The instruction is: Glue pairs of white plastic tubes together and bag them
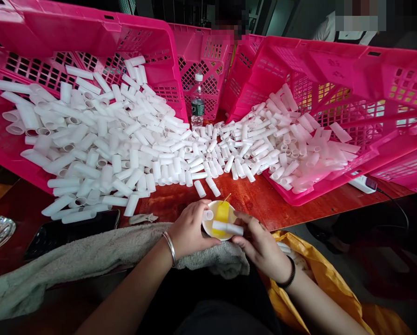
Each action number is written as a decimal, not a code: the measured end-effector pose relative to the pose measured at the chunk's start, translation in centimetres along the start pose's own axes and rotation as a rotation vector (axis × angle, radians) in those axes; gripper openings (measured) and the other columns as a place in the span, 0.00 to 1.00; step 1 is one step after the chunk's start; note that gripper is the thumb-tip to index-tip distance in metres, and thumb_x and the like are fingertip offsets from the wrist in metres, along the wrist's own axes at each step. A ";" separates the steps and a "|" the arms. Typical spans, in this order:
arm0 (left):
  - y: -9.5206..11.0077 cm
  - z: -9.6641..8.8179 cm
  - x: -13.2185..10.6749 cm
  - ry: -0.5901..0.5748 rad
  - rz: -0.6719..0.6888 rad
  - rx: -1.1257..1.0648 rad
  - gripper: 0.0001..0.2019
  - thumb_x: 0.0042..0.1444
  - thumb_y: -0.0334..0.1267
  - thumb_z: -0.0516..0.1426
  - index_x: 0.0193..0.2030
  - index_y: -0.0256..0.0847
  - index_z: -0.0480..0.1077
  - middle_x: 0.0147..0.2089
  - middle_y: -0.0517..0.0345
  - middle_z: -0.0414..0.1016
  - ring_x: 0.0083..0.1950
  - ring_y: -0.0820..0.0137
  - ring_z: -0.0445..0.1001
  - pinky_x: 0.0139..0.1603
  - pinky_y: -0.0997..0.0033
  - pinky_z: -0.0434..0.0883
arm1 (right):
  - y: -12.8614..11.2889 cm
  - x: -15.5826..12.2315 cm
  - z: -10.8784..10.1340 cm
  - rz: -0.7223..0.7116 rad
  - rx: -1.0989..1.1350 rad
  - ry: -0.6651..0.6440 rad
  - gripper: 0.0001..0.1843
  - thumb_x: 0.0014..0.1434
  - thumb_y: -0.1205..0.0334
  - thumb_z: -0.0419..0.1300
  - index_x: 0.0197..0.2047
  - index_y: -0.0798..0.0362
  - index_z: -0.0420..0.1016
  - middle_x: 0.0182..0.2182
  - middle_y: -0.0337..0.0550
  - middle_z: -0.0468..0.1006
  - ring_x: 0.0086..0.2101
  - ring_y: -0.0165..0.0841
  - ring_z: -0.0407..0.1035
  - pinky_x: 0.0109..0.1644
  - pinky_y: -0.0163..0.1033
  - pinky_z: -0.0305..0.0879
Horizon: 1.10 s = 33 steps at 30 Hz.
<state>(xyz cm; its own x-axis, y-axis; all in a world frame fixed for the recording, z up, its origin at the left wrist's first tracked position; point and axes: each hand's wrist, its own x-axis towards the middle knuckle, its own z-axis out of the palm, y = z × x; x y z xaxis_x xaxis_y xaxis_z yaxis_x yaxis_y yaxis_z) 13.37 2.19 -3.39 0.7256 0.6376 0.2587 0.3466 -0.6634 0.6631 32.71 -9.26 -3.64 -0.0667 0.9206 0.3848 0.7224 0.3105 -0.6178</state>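
Note:
At the table's near edge sits a small white bowl (208,229) with something flat and bright yellow (223,212) in it. A thin stick (226,197) pokes out at its far side. My left hand (191,228) is closed at the bowl's left side around a short white plastic tube (207,215), whose open end faces the bowl. From the right, my right hand (259,239) pinches the end of another white tube (228,228), which lies level across the bowl over the yellow. Whether this tube touches the yellow, I cannot tell.
Tipped pink crates (173,60) spill heaps of white tubes (124,135) onto the red-brown table (173,197). Between them stands a water bottle (198,104). A grey towel (90,251) lies along the front edge by a dark phone (72,232). A yellow bag (313,265) hangs at right.

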 end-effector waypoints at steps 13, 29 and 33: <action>1.4 -2.9 -0.7 -0.027 0.032 0.136 0.09 0.63 0.34 0.47 0.48 0.37 0.59 0.45 0.47 0.70 0.47 0.62 0.71 0.47 0.61 0.72 | 0.1 0.2 0.6 0.065 0.338 0.203 0.09 0.61 0.66 0.57 0.46 0.49 0.70 0.43 0.48 0.76 0.42 0.37 0.73 0.42 0.43 0.75; 5.3 -4.9 -1.8 -0.091 0.158 0.458 0.11 0.63 0.37 0.49 0.49 0.37 0.65 0.38 0.50 0.72 0.38 0.62 0.71 0.37 0.60 0.72 | -4.5 1.9 -3.8 0.243 0.472 0.080 0.09 0.62 0.58 0.58 0.43 0.52 0.73 0.33 0.44 0.78 0.30 0.32 0.74 0.32 0.33 0.73; 7.3 -4.7 -1.9 -0.137 0.120 0.316 0.13 0.62 0.38 0.50 0.52 0.39 0.65 0.39 0.50 0.74 0.38 0.62 0.72 0.39 0.62 0.71 | -5.0 1.6 -5.1 0.090 0.235 0.005 0.07 0.63 0.60 0.55 0.43 0.50 0.72 0.31 0.44 0.77 0.29 0.32 0.72 0.31 0.34 0.70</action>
<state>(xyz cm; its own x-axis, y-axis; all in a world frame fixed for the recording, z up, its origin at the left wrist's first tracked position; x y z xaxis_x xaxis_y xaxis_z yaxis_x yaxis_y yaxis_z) 11.73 -2.03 4.25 0.8378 0.5035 0.2113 0.4049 -0.8325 0.3782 32.52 -10.54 3.54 -0.0061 0.9460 0.3240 0.5458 0.2747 -0.7916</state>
